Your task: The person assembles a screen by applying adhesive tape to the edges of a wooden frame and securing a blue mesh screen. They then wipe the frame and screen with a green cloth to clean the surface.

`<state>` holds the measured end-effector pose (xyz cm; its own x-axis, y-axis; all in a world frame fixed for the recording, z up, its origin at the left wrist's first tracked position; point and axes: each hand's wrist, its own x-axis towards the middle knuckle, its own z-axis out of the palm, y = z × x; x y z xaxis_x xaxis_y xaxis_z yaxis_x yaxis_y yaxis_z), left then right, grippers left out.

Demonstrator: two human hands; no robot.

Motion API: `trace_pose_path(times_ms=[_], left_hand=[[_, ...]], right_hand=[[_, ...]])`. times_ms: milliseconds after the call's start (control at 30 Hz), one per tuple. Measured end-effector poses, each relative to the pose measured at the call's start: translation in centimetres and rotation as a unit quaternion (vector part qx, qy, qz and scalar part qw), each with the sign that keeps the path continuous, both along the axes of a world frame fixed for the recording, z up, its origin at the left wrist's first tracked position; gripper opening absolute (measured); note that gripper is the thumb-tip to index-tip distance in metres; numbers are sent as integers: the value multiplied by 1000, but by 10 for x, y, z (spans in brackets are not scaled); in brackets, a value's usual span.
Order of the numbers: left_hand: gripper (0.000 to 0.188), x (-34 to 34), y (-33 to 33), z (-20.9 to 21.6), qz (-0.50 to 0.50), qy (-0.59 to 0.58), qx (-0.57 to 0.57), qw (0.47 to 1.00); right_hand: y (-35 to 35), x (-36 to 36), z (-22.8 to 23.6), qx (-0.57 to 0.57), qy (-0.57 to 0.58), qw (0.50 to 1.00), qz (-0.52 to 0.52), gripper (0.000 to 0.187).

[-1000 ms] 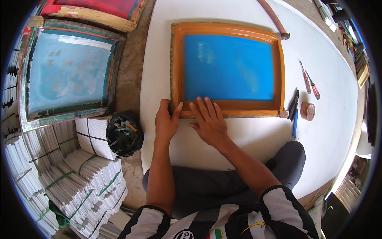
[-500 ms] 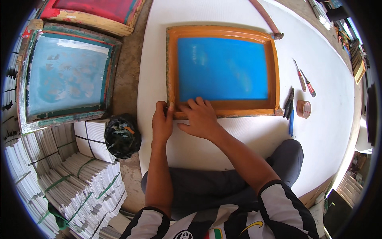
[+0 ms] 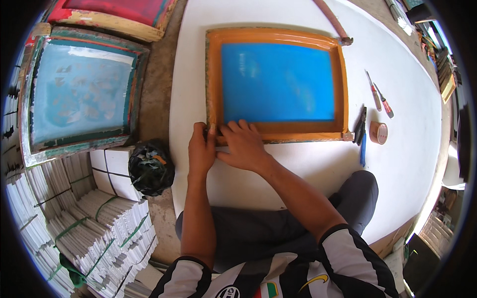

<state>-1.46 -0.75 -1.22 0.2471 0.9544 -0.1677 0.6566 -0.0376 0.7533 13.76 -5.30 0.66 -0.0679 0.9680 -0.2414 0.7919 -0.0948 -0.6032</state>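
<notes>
A screen printing frame (image 3: 278, 136) with an orange-brown border and blue mesh lies on the white table in front of me. At its near left corner, my left hand (image 3: 201, 149) is closed, thumb and fingers pinching the corner; whatever may be inside the pinch is hidden. My right hand (image 3: 243, 145) lies across the near rail just beside it. Its fingers are stretched toward the mesh, and its thumb points at the left hand. A small metal bracket (image 3: 348, 136) sits on the near right corner.
Right of the frame lie pliers (image 3: 360, 126), two screwdrivers (image 3: 374, 94) and a tape roll (image 3: 379, 132). A hammer (image 3: 335, 25) rests beyond. To the left are a teal-edged screen (image 3: 82, 89), a red screen (image 3: 114, 20), a black plastic bag (image 3: 151, 168) and bundled paper stacks (image 3: 99, 223).
My right hand has slid slightly left, closer to my left hand, which keeps its pinch at the corner. The whole view has shifted a little.
</notes>
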Motion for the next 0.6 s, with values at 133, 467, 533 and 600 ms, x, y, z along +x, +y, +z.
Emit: trace_pose_path(times_ms=[133,467,533,600], left_hand=[[23,-4,0,-8,21,-30,-15,999],[23,-1,-3,-6,23,-15,1,1000],[23,-2,-3,-4,20,-1,4,1000],[24,-3,-2,-7,24,3,-6,1000]], right_hand=[[-18,6,-4,30,7,999,-32,58],[-105,137,2,90,-98,983,-128,44],[-126,171,10,129,-116,977,-124,40],[-135,206,27,188,-118,967,-126,28]])
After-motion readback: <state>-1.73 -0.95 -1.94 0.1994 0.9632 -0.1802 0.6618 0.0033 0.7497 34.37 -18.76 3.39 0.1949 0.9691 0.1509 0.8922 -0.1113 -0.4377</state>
